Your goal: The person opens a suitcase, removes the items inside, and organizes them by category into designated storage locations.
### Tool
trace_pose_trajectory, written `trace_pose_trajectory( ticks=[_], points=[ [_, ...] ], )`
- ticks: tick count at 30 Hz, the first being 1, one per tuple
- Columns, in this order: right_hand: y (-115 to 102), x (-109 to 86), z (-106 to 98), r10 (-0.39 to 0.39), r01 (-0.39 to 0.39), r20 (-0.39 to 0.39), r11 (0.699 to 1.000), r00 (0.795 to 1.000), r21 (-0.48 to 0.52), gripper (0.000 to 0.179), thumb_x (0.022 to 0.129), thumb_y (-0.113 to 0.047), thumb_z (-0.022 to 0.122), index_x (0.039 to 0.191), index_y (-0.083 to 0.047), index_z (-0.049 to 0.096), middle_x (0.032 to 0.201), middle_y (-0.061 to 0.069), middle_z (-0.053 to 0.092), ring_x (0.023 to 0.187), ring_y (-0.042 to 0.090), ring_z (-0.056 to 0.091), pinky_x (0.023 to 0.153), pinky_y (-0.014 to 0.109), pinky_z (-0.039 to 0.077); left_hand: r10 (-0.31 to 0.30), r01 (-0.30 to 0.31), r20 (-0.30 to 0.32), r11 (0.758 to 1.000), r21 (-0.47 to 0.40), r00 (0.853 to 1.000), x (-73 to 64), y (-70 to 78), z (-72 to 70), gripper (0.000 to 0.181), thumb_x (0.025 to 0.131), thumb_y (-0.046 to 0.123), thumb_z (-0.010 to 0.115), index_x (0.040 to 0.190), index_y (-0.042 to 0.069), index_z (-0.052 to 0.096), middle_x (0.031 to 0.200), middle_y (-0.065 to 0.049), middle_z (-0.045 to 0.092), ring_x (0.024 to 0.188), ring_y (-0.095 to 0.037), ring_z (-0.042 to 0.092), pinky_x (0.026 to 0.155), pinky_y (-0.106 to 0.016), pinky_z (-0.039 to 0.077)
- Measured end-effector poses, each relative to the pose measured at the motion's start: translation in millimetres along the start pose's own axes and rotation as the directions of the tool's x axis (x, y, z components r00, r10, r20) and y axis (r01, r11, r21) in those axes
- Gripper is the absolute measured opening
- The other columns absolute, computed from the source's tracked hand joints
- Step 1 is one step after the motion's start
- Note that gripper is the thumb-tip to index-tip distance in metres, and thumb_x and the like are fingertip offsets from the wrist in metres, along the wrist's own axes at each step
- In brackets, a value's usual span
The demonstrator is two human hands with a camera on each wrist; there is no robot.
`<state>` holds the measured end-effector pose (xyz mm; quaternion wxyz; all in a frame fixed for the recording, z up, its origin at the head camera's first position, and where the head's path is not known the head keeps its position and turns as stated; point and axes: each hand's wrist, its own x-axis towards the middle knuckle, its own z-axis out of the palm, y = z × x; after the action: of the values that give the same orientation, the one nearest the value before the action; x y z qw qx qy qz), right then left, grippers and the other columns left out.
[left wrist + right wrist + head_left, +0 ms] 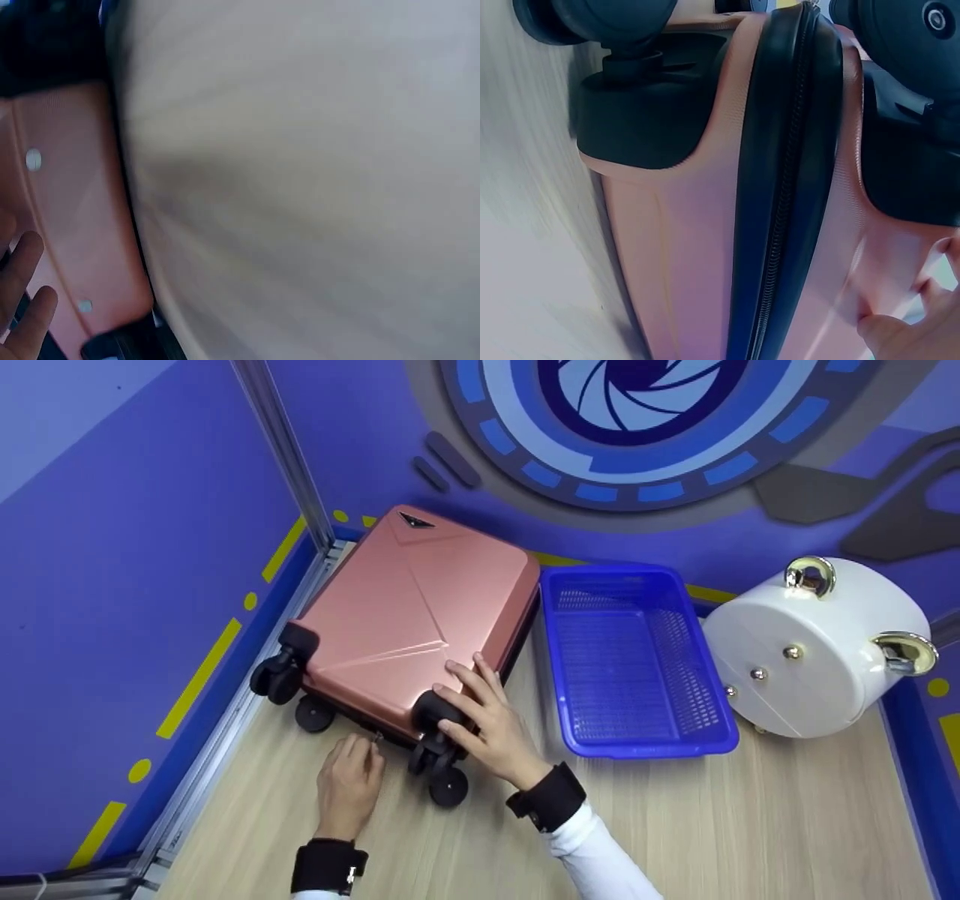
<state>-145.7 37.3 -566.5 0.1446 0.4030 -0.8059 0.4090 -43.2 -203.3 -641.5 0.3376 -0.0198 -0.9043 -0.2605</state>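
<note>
A pink hard-shell suitcase [420, 600] lies flat, its black wheels [448, 786] facing me. Along its side a black zipper [786, 180] runs between the two shell halves. My left hand [349, 784] is at the wheel end, thumb and index finger pinching the small zipper pull [377, 736] between the wheel pairs. In the left wrist view some of its fingers [21, 266] show beside the pink shell. My right hand [495, 727] rests with spread fingers on the suitcase's near right corner, around the black wheel housing [435, 711].
A blue plastic basket [553, 660] stands right of the suitcase. Farther right, a white round stool-like item [795, 660] with gold feet lies on its side. Blue walls [150, 547] with a metal frame rail [289, 450] enclose the wooden surface [675, 825] at the left and back.
</note>
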Motion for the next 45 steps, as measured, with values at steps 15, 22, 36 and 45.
trace_pose_trajectory(
  ticks=[15, 22, 36, 45],
  points=[
    [4.6, 3.6, -11.8, -0.027, 0.024, 0.033, 0.995, 0.999, 0.096, 0.047, 0.096, -0.022, 0.072, 0.142, -0.015, 0.064, 0.16, 0.012, 0.046, 0.155, 0.046, 0.022, 0.12, 0.063, 0.027, -0.01, 0.01, -0.01, 0.999, -0.04, 1.0, -2.2, 9.0, -0.6, 0.012, 0.087, 0.007, 0.059, 0.078, 0.009, 0.051, 0.071, -0.001, 0.048, 0.065, -0.019, 0.048, 0.063, -0.042, 0.042],
    [8.7, -1.1, -22.8, 0.005, -0.01, 0.045, 0.994, 0.999, 0.112, 0.045, 0.099, -0.014, 0.065, 0.143, -0.014, 0.062, 0.162, 0.013, 0.043, 0.154, 0.046, 0.023, 0.118, 0.07, 0.023, -0.011, 0.017, 0.047, 0.994, -0.111, 0.999, -11.7, 28.5, 6.1, 0.015, 0.091, 0.005, 0.06, 0.079, 0.011, 0.052, 0.071, 0.004, 0.046, 0.065, -0.013, 0.046, 0.063, -0.038, 0.041],
    [6.2, -13.1, -27.8, 0.142, -0.138, -0.073, 0.989, 0.987, 0.057, 0.059, 0.088, -0.026, 0.082, 0.143, -0.015, 0.062, 0.161, 0.011, 0.044, 0.15, 0.047, 0.033, 0.119, 0.059, 0.032, 0.006, 0.009, 0.122, 0.993, -0.119, 0.992, -19.0, 62.5, 20.8, 0.023, 0.087, 0.002, 0.068, 0.079, 0.014, 0.05, 0.075, 0.008, 0.043, 0.066, -0.007, 0.041, 0.06, -0.032, 0.039],
    [1.9, -12.3, -19.5, 0.141, -0.13, -0.12, 0.987, 0.983, 0.096, 0.059, 0.083, -0.01, 0.071, 0.142, -0.012, 0.062, 0.162, 0.013, 0.043, 0.151, 0.048, 0.031, 0.122, 0.057, 0.028, 0.015, -0.012, 0.068, 0.999, -0.04, 0.998, -18.3, 55.4, 14.5, 0.02, 0.091, 0.01, 0.061, 0.076, 0.014, 0.049, 0.073, 0.007, 0.046, 0.065, -0.011, 0.043, 0.058, -0.033, 0.037]
  ],
)
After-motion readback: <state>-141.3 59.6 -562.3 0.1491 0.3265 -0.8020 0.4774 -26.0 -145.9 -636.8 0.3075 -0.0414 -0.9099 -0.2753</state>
